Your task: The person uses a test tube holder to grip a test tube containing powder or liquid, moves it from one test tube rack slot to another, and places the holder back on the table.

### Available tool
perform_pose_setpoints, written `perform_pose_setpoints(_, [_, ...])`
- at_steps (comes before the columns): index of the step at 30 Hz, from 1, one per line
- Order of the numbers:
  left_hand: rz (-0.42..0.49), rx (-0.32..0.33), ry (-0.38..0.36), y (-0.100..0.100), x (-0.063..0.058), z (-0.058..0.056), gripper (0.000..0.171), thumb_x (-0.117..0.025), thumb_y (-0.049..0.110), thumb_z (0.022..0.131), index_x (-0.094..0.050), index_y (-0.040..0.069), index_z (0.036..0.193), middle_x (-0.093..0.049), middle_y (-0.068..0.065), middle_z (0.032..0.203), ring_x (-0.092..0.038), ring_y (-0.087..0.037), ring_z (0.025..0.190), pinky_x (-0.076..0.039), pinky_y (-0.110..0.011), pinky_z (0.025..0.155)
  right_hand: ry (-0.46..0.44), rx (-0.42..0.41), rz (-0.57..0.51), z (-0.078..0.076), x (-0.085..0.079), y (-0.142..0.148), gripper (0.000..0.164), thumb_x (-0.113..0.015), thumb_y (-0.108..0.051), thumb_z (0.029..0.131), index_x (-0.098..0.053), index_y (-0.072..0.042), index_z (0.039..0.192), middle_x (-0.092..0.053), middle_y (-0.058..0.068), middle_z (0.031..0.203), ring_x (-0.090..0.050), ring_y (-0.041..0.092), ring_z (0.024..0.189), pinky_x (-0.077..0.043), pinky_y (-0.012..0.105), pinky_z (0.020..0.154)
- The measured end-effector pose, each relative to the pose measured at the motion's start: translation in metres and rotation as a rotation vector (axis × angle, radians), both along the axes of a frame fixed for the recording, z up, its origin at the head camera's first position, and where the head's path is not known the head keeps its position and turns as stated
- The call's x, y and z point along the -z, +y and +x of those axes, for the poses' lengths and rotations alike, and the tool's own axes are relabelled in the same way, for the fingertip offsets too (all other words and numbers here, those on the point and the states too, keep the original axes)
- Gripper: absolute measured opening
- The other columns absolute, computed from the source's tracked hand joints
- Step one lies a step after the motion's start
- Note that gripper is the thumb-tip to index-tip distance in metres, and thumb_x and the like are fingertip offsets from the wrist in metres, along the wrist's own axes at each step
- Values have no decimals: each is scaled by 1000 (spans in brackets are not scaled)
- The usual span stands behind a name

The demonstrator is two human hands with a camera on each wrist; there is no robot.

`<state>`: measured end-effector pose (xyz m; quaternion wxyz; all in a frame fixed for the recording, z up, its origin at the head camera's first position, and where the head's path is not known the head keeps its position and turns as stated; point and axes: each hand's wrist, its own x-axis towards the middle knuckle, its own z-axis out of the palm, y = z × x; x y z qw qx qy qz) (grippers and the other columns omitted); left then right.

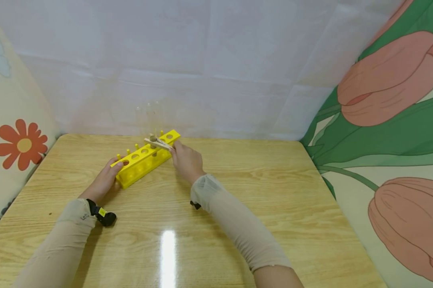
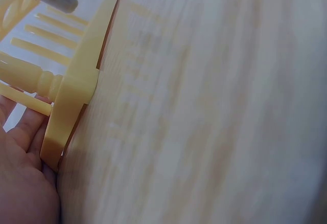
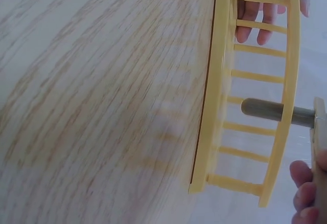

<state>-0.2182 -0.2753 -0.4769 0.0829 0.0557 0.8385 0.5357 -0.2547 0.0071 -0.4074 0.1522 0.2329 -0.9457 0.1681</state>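
Note:
A yellow test tube rack (image 1: 141,171) stands at a slant on the table. My left hand (image 1: 103,182) grips its near left end, thumb at the top plate and fingers behind. My right hand (image 1: 188,160) holds a wooden test tube clamp (image 1: 165,146) at the rack's right half. In the clamp's jaws is a test tube (image 1: 153,137) with dark grey-brown contents. The right wrist view shows this test tube (image 3: 263,110) passing through a top-plate hole, its rounded bottom above the rack base (image 3: 208,127). In the left wrist view, fingers (image 2: 31,127) lie against the rack end.
Several clear, empty-looking glass tubes (image 1: 150,116) rise behind the rack's pegs. A white cloth (image 1: 202,80) hangs along the table's back edge. Flower-patterned panels (image 1: 393,160) border the sides. The wooden tabletop (image 1: 259,180) extends to the right and front.

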Motion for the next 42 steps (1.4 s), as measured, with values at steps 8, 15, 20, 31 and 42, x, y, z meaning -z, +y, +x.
perform_pose_setpoints(8, [-7,-4,-24,0,-3,1,74,-22,52,110,-12,-3,158,-24,-34,158,-6,-53,149,-6,-71,115,11,-12,-59,1,-2,-2,21,-52,-30,107,-62,-12,105,-53,-5,67,-38,8,46,-31,19,41])
perform_pose_setpoints(15, [-1,-4,-33,2,-2,1,74,-23,51,110,-12,-4,157,-22,-34,159,-6,-54,149,-7,-71,115,54,-27,-78,2,-1,-1,20,-54,-29,107,-63,-11,105,-56,-4,68,-39,8,47,-31,19,42])
perform_pose_setpoints(20, [-2,-4,-40,1,-1,1,75,-23,52,109,-12,-4,158,-21,-34,160,-5,-53,149,-6,-70,116,77,-28,-78,1,0,0,21,-54,-29,107,-64,-11,105,-57,-5,69,-39,7,47,-32,18,42])
perform_pose_setpoints(31, [1,-4,-31,0,-2,1,73,-22,51,110,-11,-3,158,-23,-34,158,-6,-53,149,-6,-70,116,97,-28,-73,-1,-4,2,23,-55,-30,107,-66,-10,106,-59,-4,67,-38,7,45,-30,19,41])
perform_pose_setpoints(42, [7,-5,-35,0,-1,0,73,-22,50,110,-12,-4,158,-22,-34,158,-6,-53,149,-5,-70,116,135,-49,-100,-1,-7,4,22,-57,-28,106,-67,-8,106,-59,-3,66,-37,7,45,-30,18,41])
